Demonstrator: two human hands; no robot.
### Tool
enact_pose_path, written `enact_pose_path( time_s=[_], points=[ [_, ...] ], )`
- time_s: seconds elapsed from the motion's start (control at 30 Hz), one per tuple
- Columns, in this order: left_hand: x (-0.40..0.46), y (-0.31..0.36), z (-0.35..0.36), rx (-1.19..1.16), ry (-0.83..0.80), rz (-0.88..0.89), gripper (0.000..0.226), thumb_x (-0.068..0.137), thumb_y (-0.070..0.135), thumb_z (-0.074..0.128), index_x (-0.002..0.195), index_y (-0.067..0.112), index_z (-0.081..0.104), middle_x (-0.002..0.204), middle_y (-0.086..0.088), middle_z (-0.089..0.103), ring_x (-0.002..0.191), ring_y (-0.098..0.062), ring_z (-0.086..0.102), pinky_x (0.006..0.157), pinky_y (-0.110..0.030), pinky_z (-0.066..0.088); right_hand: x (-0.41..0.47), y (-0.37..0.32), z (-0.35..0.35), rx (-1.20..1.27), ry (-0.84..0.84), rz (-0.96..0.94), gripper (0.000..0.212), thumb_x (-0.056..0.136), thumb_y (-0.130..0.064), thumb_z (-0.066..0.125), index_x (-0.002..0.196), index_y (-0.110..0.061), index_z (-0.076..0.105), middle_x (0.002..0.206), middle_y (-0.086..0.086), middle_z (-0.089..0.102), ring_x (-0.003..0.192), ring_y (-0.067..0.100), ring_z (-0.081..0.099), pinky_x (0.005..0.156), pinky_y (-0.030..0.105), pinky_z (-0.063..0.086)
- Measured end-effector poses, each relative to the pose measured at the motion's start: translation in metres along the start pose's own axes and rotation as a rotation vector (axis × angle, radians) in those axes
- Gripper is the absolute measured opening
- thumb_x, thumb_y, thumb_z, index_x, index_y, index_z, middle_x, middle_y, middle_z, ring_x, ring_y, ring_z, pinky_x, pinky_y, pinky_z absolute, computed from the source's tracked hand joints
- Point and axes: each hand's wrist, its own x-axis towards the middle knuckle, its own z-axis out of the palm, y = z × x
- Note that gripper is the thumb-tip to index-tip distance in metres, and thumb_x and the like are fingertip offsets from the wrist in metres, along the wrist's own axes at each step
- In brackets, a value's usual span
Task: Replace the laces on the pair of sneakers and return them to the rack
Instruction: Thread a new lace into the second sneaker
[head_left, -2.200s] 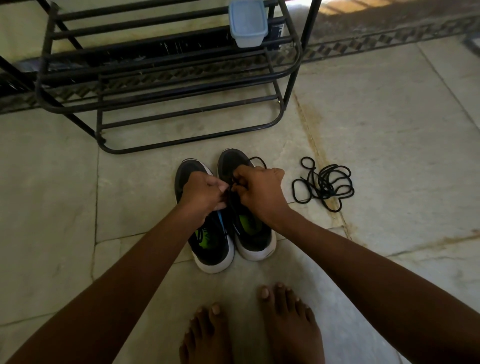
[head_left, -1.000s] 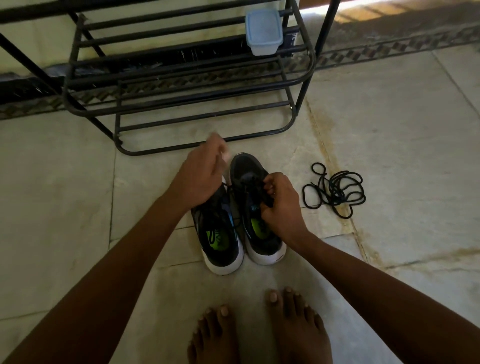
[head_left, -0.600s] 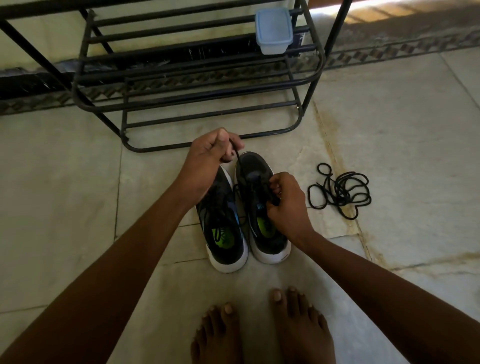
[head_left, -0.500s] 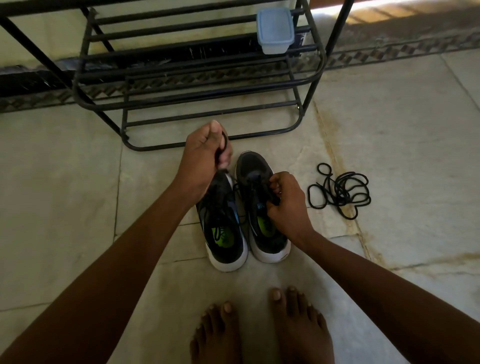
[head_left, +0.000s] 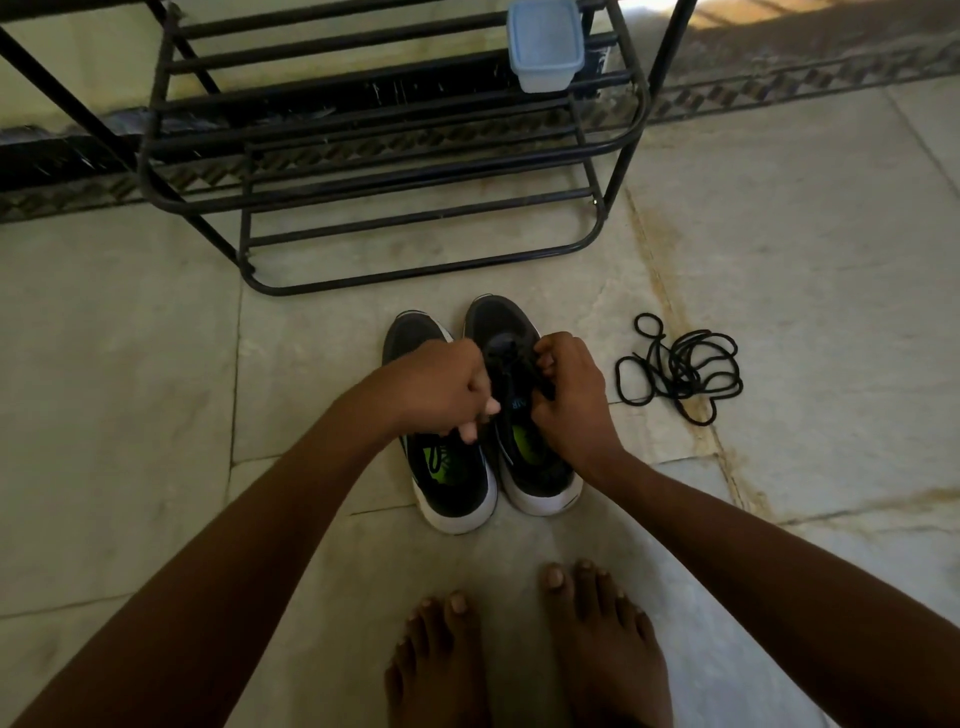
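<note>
At the centre of the frame, two black mesh sneakers with white soles (head_left: 488, 447) stand side by side on the pale stone floor (head_left: 130, 415), toes toward the black metal rack (head_left: 415, 171) above. Your left hand (head_left: 441, 389) and right hand (head_left: 569, 389) curl over the right-of-frame shoe, fingers pinching its thin black lace (head_left: 511, 364). Right of them lies a loose coil of black cord laces (head_left: 680, 371). The lace looks limp and slippery; grip near its tip. The shoes look light, best lifted by the heel collars.

floor (head_left: 805, 249): pale stone tiles, brown stains | patterned border (head_left: 810, 91) along far edge | light: dim
</note>
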Motion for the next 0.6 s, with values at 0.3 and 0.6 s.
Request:
enact_pose_path(
  time_s=[0.3,0.6],
  points=[
    [-0.016,-0.02,-0.027,-0.164,-0.426,0.259,0.016,0.094,0.029,0.072,0.104,0.019,0.08,0.107,-0.001,0.076,0.1,-0.016,0.073,0.082,-0.036,0.062,-0.003,0.001,-0.001,0.017,0.068,0.005,0.04,0.071,0.01,0.065,0.105,-0.009,0.056,0.1,0.004,0.052,0.085,0.013,0.049,0.072,0.007,0.039],
    [0.039,-0.026,0.025,0.562,0.39,0.021,0.059,0.091,0.03,0.068,0.144,0.031,0.042,0.132,0.002,0.061,0.126,-0.027,0.05,0.102,-0.049,0.037,-0.002,-0.001,-0.001,0.012,0.049,0.013,0.04,0.071,0.009,0.064,0.106,-0.008,0.057,0.101,0.004,0.05,0.085,0.014,0.05,0.072,0.006,0.039]
  ],
)
